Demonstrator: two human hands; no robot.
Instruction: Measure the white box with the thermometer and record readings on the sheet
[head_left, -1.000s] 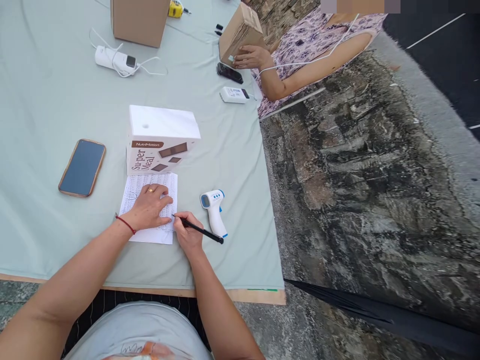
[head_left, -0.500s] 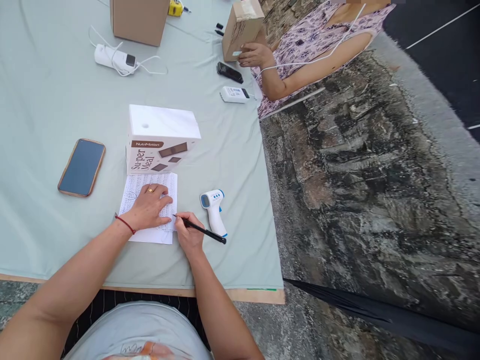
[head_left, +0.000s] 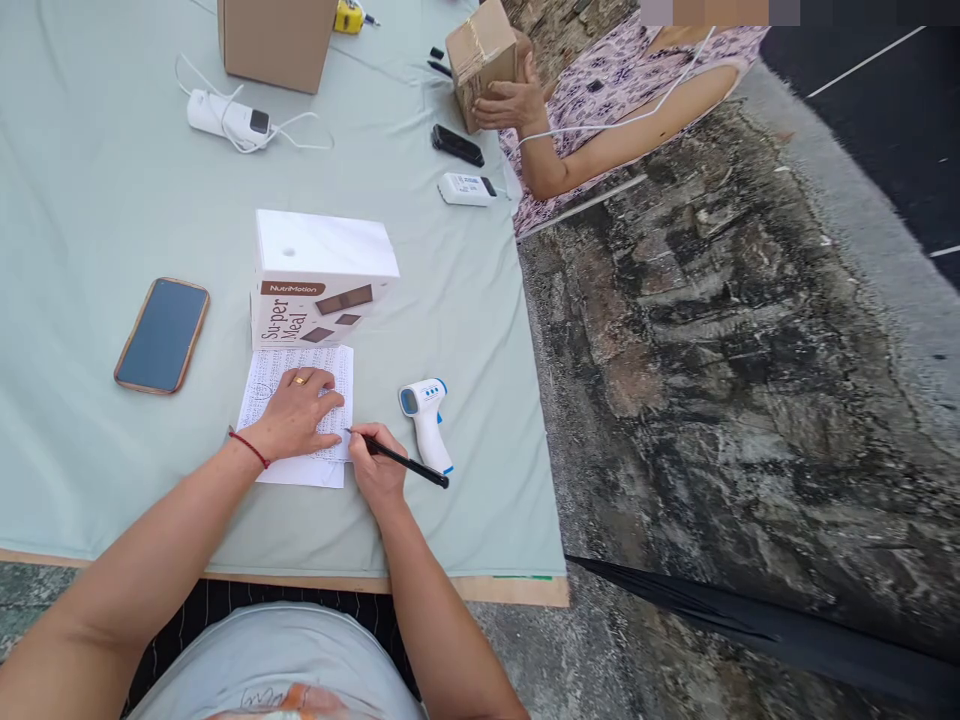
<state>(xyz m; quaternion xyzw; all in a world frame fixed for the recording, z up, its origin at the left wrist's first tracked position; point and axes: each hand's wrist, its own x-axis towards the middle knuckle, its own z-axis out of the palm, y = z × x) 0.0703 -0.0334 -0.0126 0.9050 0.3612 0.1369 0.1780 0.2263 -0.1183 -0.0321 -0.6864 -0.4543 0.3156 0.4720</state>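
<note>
My left hand (head_left: 304, 412) lies flat with fingers spread on a sheet of printed paper (head_left: 259, 395), which rests over a blank white sheet (head_left: 307, 474). In my right hand (head_left: 381, 475) is a black pen (head_left: 409, 463), its tip at the right edge of the printed sheet. Directly behind the paper stands a white and brown Super Meal box (head_left: 326, 270). To the right of my right hand lies a white and blue infrared thermometer (head_left: 427, 425).
A smartphone (head_left: 163, 335) lies at left. Farther back are a white power bank with cable (head_left: 225, 120), a cardboard box (head_left: 277, 45), a black device (head_left: 457, 145) and a white device (head_left: 466, 189). Across the table, another person's hands (head_left: 514, 100) hold a small cardboard box (head_left: 484, 60).
The other person has tilted and turned the small cardboard box, with a second hand now showing on it. My hands and the pen have stayed almost still.
</note>
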